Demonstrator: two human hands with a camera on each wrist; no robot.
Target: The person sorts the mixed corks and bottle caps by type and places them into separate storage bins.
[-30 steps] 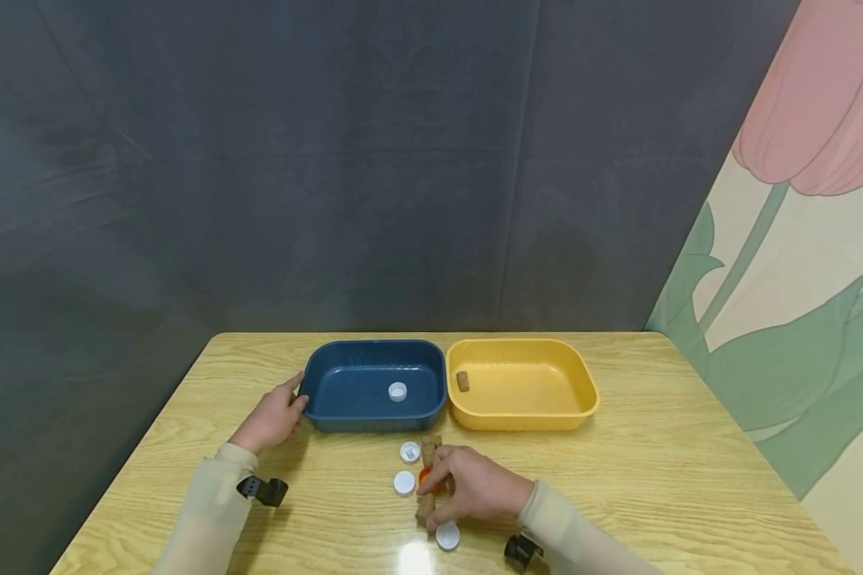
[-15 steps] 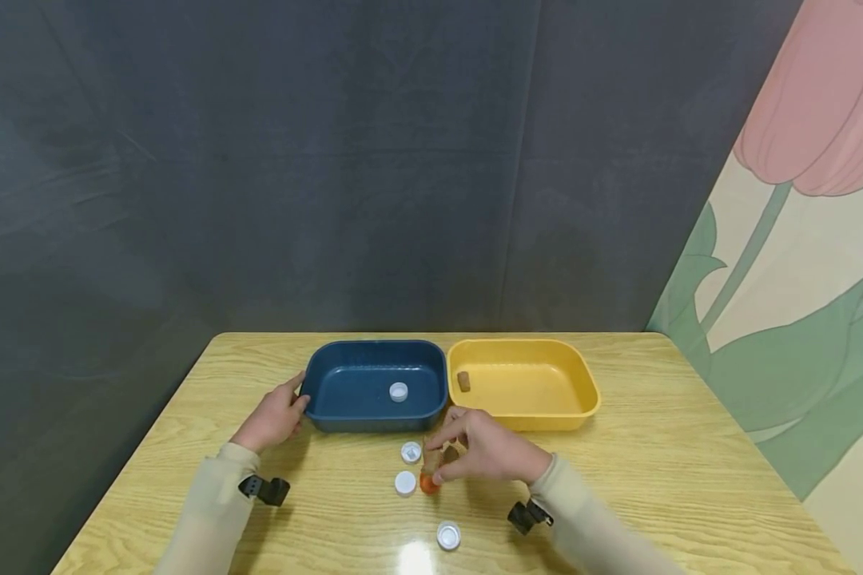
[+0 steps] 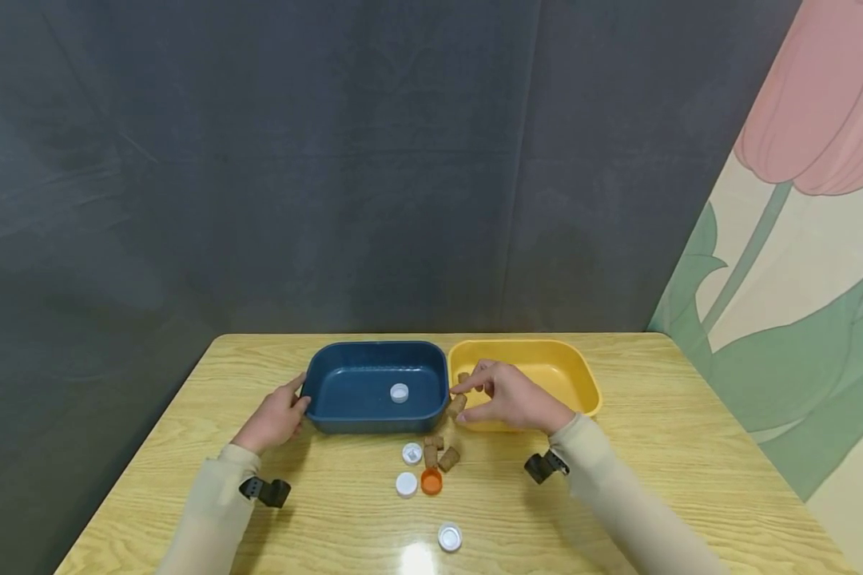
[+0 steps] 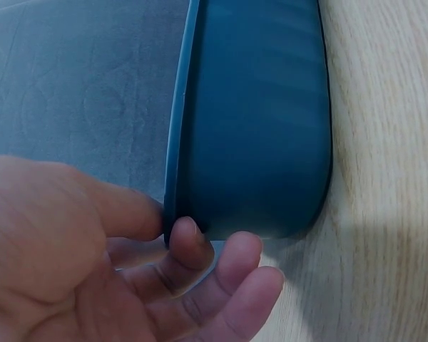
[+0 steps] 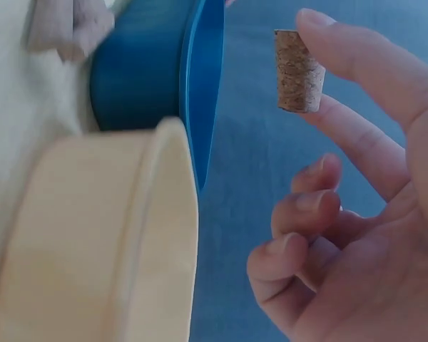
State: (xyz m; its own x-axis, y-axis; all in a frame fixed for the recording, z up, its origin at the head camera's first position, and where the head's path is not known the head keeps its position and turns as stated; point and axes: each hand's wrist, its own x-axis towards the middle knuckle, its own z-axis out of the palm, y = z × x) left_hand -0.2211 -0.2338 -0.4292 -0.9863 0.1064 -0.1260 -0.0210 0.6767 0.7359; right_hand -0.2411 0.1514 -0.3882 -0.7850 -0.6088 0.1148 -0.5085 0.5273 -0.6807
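My right hand pinches a tapered cork stopper between thumb and index finger, above the near left rim of the yellow tray. The other fingers are curled loosely. Behind that hand, another cork lies inside the yellow tray, partly covered. My left hand grips the left rim of the blue tray, with the thumb and a finger meeting at the edge in the left wrist view. One white bottle cap sits in the blue tray.
In front of the trays lie several loose corks, an orange cap and white caps. One white cap is nearer the table's front. The trays stand side by side, and a dark curtain hangs behind.
My right hand has picked up a cork from the group on the table and carried it up and right to the yellow tray. The left hand has stayed on the blue tray.
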